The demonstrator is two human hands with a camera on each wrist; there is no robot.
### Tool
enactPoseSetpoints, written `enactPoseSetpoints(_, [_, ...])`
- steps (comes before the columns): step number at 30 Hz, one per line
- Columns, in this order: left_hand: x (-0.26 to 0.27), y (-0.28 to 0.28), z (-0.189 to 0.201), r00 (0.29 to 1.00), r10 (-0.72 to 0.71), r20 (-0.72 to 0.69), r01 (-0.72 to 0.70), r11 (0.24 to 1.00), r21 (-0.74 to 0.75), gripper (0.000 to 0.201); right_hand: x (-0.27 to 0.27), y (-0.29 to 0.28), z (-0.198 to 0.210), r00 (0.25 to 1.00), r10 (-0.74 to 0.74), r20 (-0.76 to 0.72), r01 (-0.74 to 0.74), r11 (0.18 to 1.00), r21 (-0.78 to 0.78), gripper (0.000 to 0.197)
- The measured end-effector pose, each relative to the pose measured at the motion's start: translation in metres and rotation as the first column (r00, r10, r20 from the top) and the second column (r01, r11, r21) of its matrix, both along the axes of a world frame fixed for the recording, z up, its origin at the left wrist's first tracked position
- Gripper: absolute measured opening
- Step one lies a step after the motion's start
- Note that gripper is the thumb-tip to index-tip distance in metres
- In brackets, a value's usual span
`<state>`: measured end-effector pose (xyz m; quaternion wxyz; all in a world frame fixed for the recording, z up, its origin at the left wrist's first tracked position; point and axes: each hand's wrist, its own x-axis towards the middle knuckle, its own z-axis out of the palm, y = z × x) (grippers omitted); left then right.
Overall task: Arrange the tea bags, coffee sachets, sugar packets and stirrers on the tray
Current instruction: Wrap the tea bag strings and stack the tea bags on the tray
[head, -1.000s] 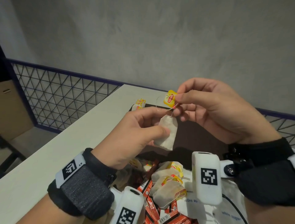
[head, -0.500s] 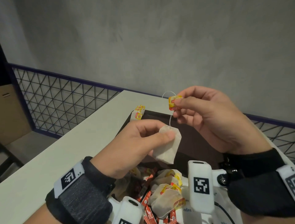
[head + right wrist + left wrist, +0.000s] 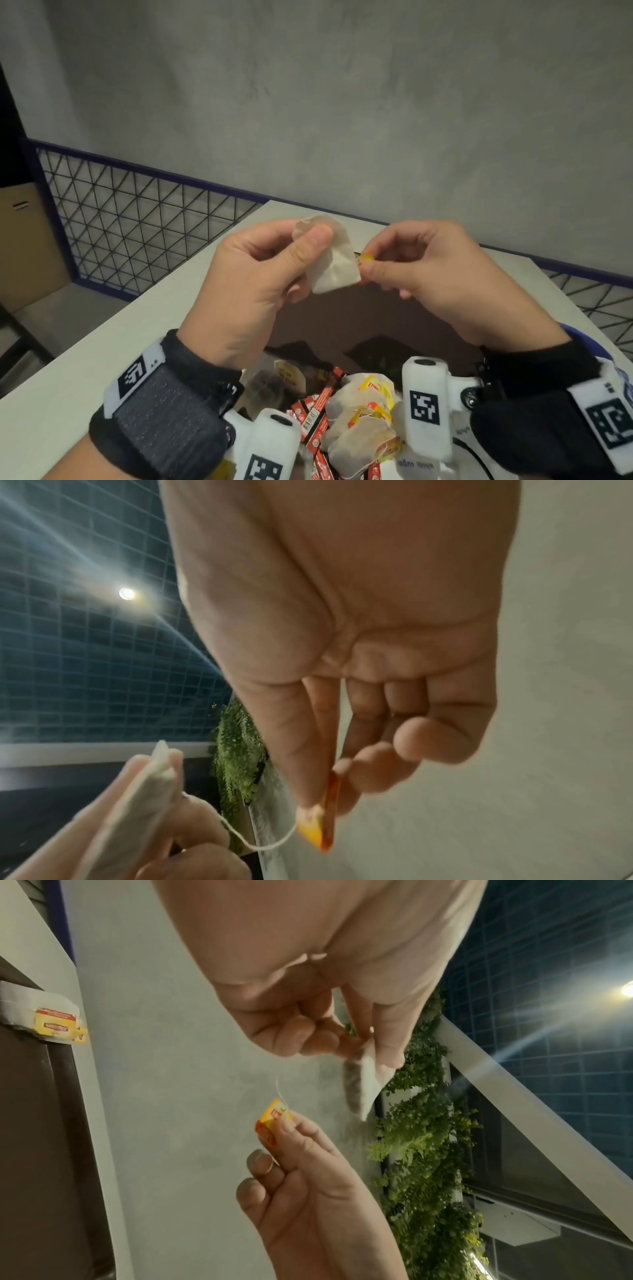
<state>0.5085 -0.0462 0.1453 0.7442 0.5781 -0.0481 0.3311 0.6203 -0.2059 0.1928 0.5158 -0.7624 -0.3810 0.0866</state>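
Nearest the person, under both wrists, lay the unsorted heap [image 3: 346, 425]: paper tea bags with yellow tags, red sachets and some white packets, all jumbled at the near end of the dark tray [image 3: 394, 318].

Above that, both hands were raised over the tray's bare middle. The left hand [image 3: 253, 284] pinched one tea bag [image 3: 334, 265] between thumb and forefinger near its upper end, so the bag hung with its long axis roughly upright, tipped a little to the right. The right hand [image 3: 435, 270] pinched the bag's yellow tag [image 3: 366, 257] between thumb and forefinger, its other fingers loosely curled. In the head view the tag sat just beside the bag's right edge; the wrist views showed them apart, joined by a slack loop of string [image 3: 260, 842].

Farther off, another tagged tea bag [image 3: 51, 1018] lay on the tray's far left corner, which I took for the spot where tea bags were being collected. The held bag lay nearer the left hand's side of that corner, so the left hand seemed the likelier one to set it down there.
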Motion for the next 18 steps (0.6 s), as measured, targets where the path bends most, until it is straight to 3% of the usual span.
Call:
enactPoseSetpoints(4, [0.002, 0.007, 0.003, 0.993, 0.113, -0.018, -0.114, 0.991, -0.065, 0.018, -0.007, -0.001, 0.004, 0.993, 0.107, 0.047, -0.095, 0.971, -0.218, 0.007])
enactPoseSetpoints(8, [0.007, 0.014, 0.003, 0.977, 0.21, -0.024, -0.211, 0.964, -0.162, 0.03, -0.012, -0.009, 0.012, 0.972, 0.234, 0.036, -0.213, 0.93, -0.299, 0.004])
enactPoseSetpoints(13, [0.01, 0.017, 0.001, 0.967, 0.254, -0.037, -0.255, 0.942, -0.219, 0.03, -0.013, -0.018, 0.019, 0.934, 0.346, -0.09, -0.356, 0.923, -0.144, 0.018])
enactPoseSetpoints(18, [0.013, 0.019, -0.003, 0.97, 0.233, -0.064, -0.241, 0.944, -0.227, 0.028, -0.022, -0.019, 0.022, 0.852, 0.514, -0.098, -0.52, 0.852, -0.06, 0.01])
